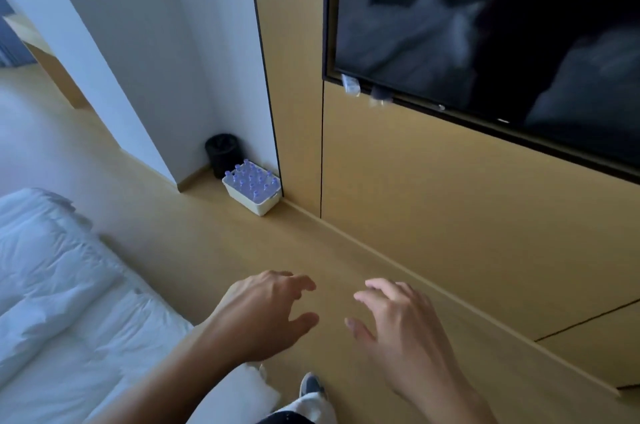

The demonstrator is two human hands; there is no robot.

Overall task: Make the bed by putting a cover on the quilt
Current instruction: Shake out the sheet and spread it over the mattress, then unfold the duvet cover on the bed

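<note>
Right now both of your hands are out in front of you over the bare wooden floor (214, 250), palms down and holding nothing: your left hand (266, 314) has its fingers spread and loosely curled, thumb stuck out toward the other hand, and your right hand (398, 323) is spread the same way, fingers slightly blurred, with a clear gap between the two. The white quilt (59, 292) lies rumpled on the bed at your lower left, its near corner reaching down beside your left forearm, well apart from both palms; whether it has a cover on it cannot be told from here. Below your wrists a grey shoe (311, 385) and a pale trouser leg (317, 406) show on the floor. Farther off, in the corner where the white wall meets the wood panelling (433, 201), stands a white plastic crate (254, 200) packed with upright water bottles (251, 177) with blue caps, set in rows and filling it. Just behind the crate, touching or nearly so, is a small black bin (221, 153); its contents cannot be seen. A dark television screen (485, 25) is mounted on the panelling at upper right, dimly reflecting pale bedding
</note>
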